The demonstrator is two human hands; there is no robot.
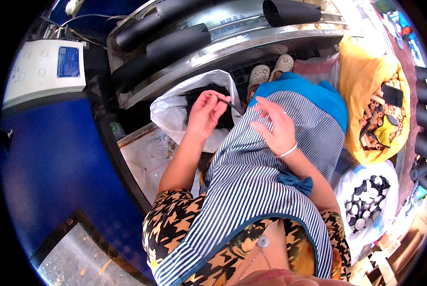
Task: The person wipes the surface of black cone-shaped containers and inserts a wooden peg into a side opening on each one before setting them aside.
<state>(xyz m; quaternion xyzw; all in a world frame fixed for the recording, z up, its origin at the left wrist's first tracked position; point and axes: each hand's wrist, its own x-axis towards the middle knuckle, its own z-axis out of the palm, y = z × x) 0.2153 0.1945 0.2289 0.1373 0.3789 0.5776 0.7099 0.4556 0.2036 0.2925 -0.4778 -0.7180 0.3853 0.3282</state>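
My left hand pinches a thin dark strip between thumb and fingertips; its exact kind is too small to make out. The strip's free end points toward my right hand, whose fingers are spread with nothing visible in them. Both hands are raised over my lap, which a striped apron with a blue hem covers. Below and beyond the left hand, a white plastic bag stands open with dark material inside, partly hidden by that hand.
On the right, a yellow sack holds several tan cylindrical pieces and a dark phone. Nearer me sits a clear bag of black and white round caps. Black tubes lie along a metal trough ahead. A blue machine panel fills the left.
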